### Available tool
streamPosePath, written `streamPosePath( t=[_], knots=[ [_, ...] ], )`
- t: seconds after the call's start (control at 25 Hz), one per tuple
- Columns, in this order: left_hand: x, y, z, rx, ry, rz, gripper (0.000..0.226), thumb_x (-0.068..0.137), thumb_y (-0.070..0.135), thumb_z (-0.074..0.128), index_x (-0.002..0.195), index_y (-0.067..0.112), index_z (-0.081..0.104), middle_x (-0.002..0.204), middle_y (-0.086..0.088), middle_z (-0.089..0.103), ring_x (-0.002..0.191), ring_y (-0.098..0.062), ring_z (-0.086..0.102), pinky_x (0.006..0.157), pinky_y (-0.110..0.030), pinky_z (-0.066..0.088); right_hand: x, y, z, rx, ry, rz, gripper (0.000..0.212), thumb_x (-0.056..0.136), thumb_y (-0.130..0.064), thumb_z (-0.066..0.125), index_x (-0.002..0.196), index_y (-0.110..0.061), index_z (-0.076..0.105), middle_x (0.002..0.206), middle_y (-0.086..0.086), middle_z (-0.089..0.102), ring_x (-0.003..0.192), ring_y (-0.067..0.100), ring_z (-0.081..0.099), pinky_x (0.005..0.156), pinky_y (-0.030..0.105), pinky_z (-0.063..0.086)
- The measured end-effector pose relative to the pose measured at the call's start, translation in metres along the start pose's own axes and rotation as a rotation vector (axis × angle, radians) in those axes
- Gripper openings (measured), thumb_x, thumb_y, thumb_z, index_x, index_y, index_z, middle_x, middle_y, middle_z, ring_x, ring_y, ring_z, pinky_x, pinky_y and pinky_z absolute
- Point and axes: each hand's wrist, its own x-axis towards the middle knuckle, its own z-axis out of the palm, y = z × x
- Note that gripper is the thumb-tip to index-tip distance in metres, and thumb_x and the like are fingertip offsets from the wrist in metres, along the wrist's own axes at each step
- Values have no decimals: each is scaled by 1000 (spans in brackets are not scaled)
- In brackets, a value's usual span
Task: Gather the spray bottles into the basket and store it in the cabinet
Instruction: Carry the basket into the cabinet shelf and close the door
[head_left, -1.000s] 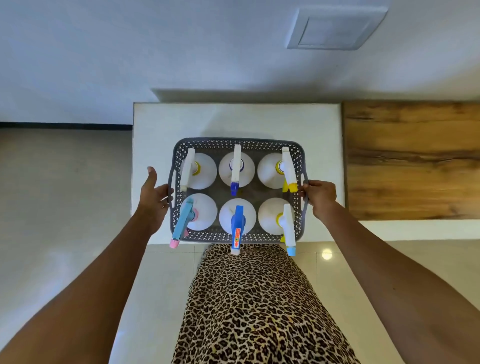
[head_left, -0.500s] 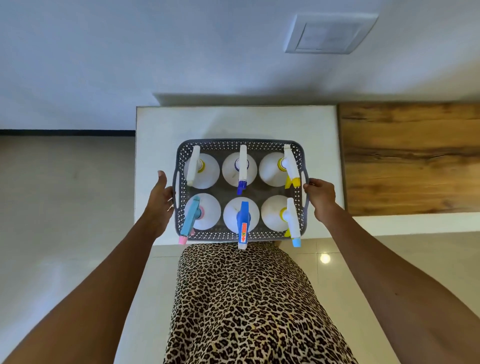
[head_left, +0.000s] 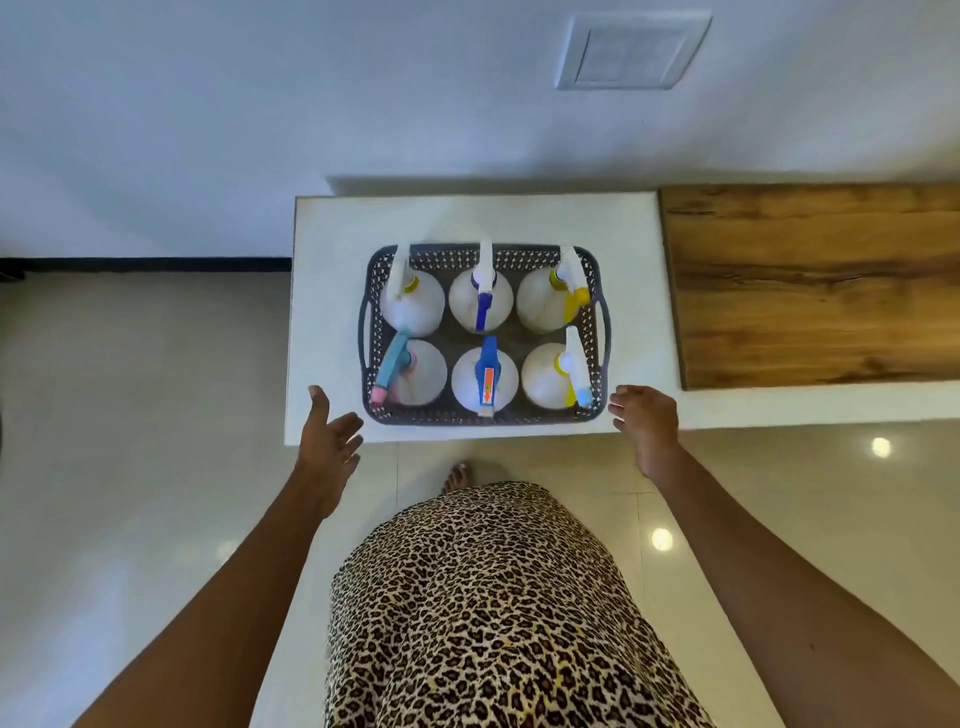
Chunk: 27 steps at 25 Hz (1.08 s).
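Observation:
A grey perforated basket (head_left: 483, 417) rests on the white cabinet top (head_left: 332, 312), near its front edge. Several white spray bottles stand inside it in two rows, among them one with a dark blue trigger (head_left: 482, 306) and one with a light blue and pink head (head_left: 395, 366). My left hand (head_left: 327, 441) hovers open at the basket's front left corner, apart from it. My right hand (head_left: 647, 423) hovers at the front right corner, fingers loose, holding nothing.
A wooden panel (head_left: 810, 286) adjoins the white top on the right. A white wall with a plate (head_left: 631, 49) runs behind. Glossy tiled floor (head_left: 130, 441) lies to the left and below, where my leopard-print skirt (head_left: 483, 613) and a bare foot (head_left: 457, 475) show.
Both hands have let go of the basket's side handles and drawn back toward me. The basket now sits on the white top, farther from my body.

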Motion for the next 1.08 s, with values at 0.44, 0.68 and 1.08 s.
streamPosePath(
  t=[0.44,0.68,1.08],
  knots=[
    [-65,-167,6,-214,-9,-93,86,85,69,19,135,2,38,144,-13,41,135,-30,34,114,-44,20,-62,136,-44,249,-185,301,28,97,-20,43,106,2,57,108,18,62,87,25,62,78,34,52],
    [-37,-200,16,-325,-22,-115,87,84,71,20,134,3,39,143,-14,43,133,-31,36,114,-44,22,-59,175,-22,492,-243,454,45,97,-33,41,120,4,50,113,20,61,89,27,62,83,36,49],
    [195,-268,54,-551,-99,-118,91,83,72,20,135,-2,36,144,-18,40,134,-34,35,113,-43,23,103,257,107,855,-314,548,80,91,-59,32,136,8,32,143,25,39,131,36,41,111,43,31]
  ],
)
